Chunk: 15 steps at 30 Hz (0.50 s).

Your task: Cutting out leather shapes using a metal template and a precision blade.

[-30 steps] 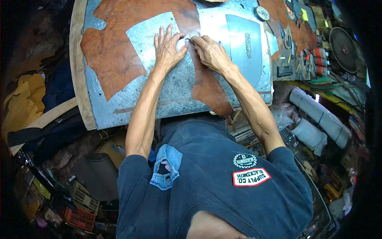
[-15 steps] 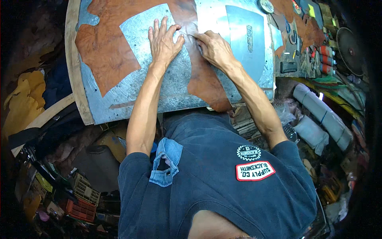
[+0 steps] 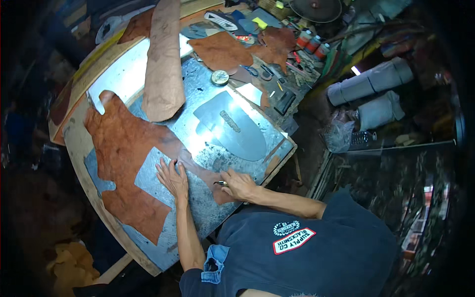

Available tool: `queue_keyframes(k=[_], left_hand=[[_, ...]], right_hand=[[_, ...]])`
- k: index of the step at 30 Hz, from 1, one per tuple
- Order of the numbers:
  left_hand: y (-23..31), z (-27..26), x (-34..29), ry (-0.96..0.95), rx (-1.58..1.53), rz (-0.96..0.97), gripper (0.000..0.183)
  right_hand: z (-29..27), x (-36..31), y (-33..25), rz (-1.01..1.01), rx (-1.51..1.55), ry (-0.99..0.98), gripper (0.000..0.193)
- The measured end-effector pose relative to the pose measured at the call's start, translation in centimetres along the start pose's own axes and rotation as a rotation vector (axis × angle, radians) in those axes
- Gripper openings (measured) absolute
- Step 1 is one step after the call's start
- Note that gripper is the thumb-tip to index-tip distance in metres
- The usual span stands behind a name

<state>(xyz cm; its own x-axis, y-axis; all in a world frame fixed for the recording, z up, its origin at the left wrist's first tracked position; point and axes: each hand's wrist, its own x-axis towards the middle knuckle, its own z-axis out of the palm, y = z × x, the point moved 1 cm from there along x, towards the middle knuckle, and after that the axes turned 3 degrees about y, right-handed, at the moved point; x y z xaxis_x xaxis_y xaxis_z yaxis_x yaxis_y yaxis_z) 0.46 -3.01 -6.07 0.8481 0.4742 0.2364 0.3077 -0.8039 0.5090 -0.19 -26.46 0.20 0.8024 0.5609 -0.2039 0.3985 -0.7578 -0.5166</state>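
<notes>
A large brown leather hide (image 3: 126, 148) with a wide cut-out lies on a scuffed metal sheet (image 3: 198, 218). My left hand (image 3: 174, 182) rests flat in that cut-out, fingers spread, with its fingertips by the leather edge. To its right, my right hand (image 3: 240, 187) is closed round a slim tool (image 3: 221, 183) with a dark tip and a shiny collar; most of it is hidden in the fist. The tool is over the narrow leather strip at the near side of the hide, and its exact kind cannot be made out.
A grey rounded template (image 3: 237, 131) lies beyond my right hand, near a round tin (image 3: 219, 77). A rolled leather piece (image 3: 166, 64) lies across the far side. More leather (image 3: 220, 51), red-capped bottles (image 3: 312, 44) and hand tools crowd the side bench.
The view has turned and shifted. My right hand has moved away from my left, toward the near end of the leather strip. My left hand stays flat in the cut-out.
</notes>
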Motion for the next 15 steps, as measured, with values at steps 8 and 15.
queue_keyframes(k=[8, 15], left_hand=[[-4.0, 2.0, 1.6, 0.073, 0.123, 0.083, 0.046], [-3.9, 2.4, 8.5, -0.187, 0.248, 0.075, 0.087]], right_hand=[[2.1, 2.0, -1.7, 0.028, -0.028, -0.032, 0.062], [0.7, 4.6, -1.6, 0.098, -0.084, -0.036, 0.052]])
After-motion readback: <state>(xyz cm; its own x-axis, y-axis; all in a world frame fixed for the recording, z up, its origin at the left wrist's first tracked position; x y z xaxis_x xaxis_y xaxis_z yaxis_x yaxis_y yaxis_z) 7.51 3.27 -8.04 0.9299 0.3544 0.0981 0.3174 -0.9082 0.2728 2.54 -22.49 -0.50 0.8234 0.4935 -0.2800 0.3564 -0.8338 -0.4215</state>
